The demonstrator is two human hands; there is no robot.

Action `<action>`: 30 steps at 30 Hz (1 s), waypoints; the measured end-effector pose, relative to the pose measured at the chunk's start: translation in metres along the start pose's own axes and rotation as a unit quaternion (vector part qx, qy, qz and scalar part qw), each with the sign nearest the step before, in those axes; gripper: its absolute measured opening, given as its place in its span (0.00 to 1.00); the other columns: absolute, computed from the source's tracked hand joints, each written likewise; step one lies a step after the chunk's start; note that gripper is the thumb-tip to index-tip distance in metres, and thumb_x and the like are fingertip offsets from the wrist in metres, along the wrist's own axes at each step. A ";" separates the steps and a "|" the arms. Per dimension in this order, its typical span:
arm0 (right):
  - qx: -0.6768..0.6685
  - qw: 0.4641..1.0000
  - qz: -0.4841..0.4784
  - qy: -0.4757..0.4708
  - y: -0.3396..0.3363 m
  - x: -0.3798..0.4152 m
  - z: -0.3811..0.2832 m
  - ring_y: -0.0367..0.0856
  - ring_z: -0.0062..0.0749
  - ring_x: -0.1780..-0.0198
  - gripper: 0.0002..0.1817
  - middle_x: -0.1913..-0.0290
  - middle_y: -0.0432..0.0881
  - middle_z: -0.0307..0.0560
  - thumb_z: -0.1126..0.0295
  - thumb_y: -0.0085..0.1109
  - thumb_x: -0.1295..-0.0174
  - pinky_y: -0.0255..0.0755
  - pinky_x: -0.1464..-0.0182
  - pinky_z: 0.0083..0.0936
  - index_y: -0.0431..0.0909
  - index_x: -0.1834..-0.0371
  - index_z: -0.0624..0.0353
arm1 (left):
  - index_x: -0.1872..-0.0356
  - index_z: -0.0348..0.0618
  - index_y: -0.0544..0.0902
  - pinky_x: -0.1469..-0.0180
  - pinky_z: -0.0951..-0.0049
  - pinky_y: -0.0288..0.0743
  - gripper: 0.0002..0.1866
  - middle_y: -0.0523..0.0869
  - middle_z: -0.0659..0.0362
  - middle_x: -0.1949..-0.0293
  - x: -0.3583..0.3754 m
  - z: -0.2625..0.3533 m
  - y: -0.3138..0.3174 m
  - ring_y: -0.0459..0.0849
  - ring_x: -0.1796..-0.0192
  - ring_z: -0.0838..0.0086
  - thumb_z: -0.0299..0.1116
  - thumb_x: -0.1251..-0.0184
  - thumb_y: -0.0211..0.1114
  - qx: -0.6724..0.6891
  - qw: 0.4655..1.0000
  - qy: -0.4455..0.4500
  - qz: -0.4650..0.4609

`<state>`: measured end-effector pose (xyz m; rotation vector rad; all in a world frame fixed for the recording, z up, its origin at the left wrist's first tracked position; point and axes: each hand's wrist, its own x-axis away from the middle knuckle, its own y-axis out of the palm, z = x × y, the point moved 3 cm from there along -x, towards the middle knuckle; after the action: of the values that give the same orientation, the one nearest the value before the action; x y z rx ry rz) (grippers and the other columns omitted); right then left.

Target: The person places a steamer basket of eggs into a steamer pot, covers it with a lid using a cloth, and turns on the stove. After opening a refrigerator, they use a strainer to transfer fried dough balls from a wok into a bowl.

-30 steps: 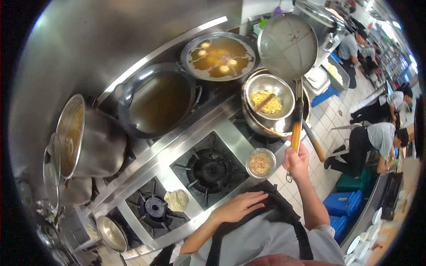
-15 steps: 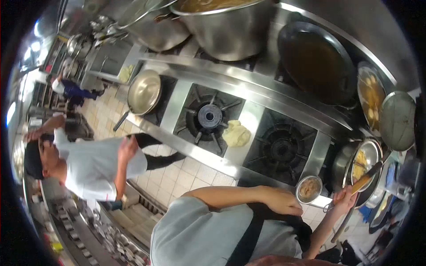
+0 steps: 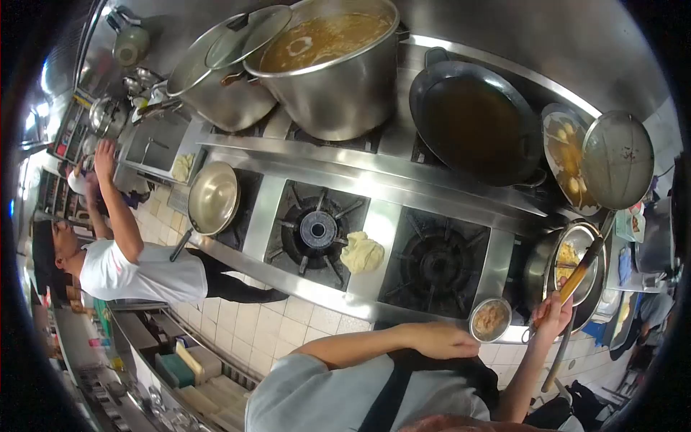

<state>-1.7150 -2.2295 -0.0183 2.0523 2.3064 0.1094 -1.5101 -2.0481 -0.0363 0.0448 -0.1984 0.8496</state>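
My left hand (image 3: pixel 440 340) is closed at the side of a small round metal bowl (image 3: pixel 490 320) with pinkish-brown food in it. Its fingers are partly hidden, and the bowl sits right against them. My right hand (image 3: pixel 553 317) is wrapped round the wooden handle (image 3: pixel 580 279) of a round mesh strainer (image 3: pixel 617 160). Beneath that handle, a metal basket (image 3: pixel 568 255) with yellow food in it sits in a pot (image 3: pixel 541 277) at the right of the stove. A second, thinner handle (image 3: pixel 558 367) slants down below my right hand.
Across the stove stand a large stockpot (image 3: pixel 338 93) of brown broth, a lidded pot (image 3: pixel 223 93), a dark wok (image 3: pixel 471 122) and a pan of eggs (image 3: pixel 568 162). A cloth (image 3: pixel 362 252) lies between burners; a frying pan (image 3: pixel 214 198) is left. A co-worker (image 3: pixel 144 263) stands at left.
The view has shifted, showing more of the pots at the back. The co-worker has both arms raised higher. My hands keep nearly the same places by the bowl and the strainer handle.
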 end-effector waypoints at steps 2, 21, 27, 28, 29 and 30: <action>-0.001 1.000 0.012 0.005 -0.008 -0.005 0.003 0.63 0.11 0.84 0.24 0.72 0.71 0.33 0.69 0.56 0.24 0.60 0.85 0.13 0.68 0.27 0.62 | 0.31 0.34 0.76 0.29 0.60 0.70 0.30 0.79 0.44 0.31 0.000 0.002 -0.002 0.77 0.30 0.51 0.51 0.15 0.48 0.000 1.000 0.002 -0.007; 0.054 0.995 0.057 0.067 -0.005 -0.031 -0.048 0.66 0.18 0.83 0.18 0.73 0.73 0.38 0.73 0.52 0.30 0.61 0.82 0.20 0.73 0.39 0.66 | 0.26 0.39 0.73 0.23 0.62 0.62 0.27 0.74 0.45 0.27 0.001 -0.001 0.002 0.72 0.24 0.55 0.46 0.15 0.51 -0.010 1.000 0.030 -0.002; 0.038 0.994 0.053 0.083 -0.003 -0.042 -0.032 0.67 0.18 0.82 0.15 0.73 0.73 0.38 0.73 0.54 0.30 0.62 0.82 0.20 0.74 0.42 0.65 | 0.27 0.37 0.72 0.23 0.63 0.62 0.27 0.74 0.45 0.26 0.002 -0.002 -0.004 0.72 0.24 0.55 0.44 0.15 0.52 0.001 1.000 0.028 -0.002; 0.035 0.994 0.052 0.084 -0.004 -0.043 -0.029 0.67 0.19 0.82 0.15 0.73 0.73 0.38 0.73 0.54 0.30 0.62 0.82 0.20 0.74 0.43 0.65 | 0.27 0.36 0.72 0.23 0.63 0.62 0.27 0.74 0.44 0.27 0.002 -0.004 -0.004 0.72 0.24 0.56 0.44 0.15 0.52 0.004 1.000 0.028 -0.001; 0.041 0.994 0.051 0.087 -0.005 -0.045 -0.027 0.68 0.19 0.82 0.15 0.73 0.73 0.38 0.73 0.54 0.31 0.62 0.82 0.20 0.74 0.43 0.65 | 0.27 0.36 0.72 0.23 0.63 0.63 0.27 0.74 0.44 0.27 0.001 -0.005 -0.005 0.72 0.24 0.56 0.45 0.15 0.51 0.007 1.000 0.030 0.000; 0.047 0.994 0.049 0.090 -0.005 -0.046 -0.024 0.68 0.19 0.82 0.15 0.73 0.73 0.39 0.73 0.54 0.31 0.62 0.82 0.20 0.74 0.44 0.66 | 0.27 0.36 0.72 0.23 0.63 0.63 0.27 0.74 0.44 0.27 0.001 -0.004 -0.006 0.72 0.24 0.56 0.45 0.15 0.51 0.008 1.000 0.029 -0.001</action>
<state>-1.7167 -2.2765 0.0052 2.2918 2.3519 0.2008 -1.5047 -2.0507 -0.0402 0.0356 -0.1372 0.8488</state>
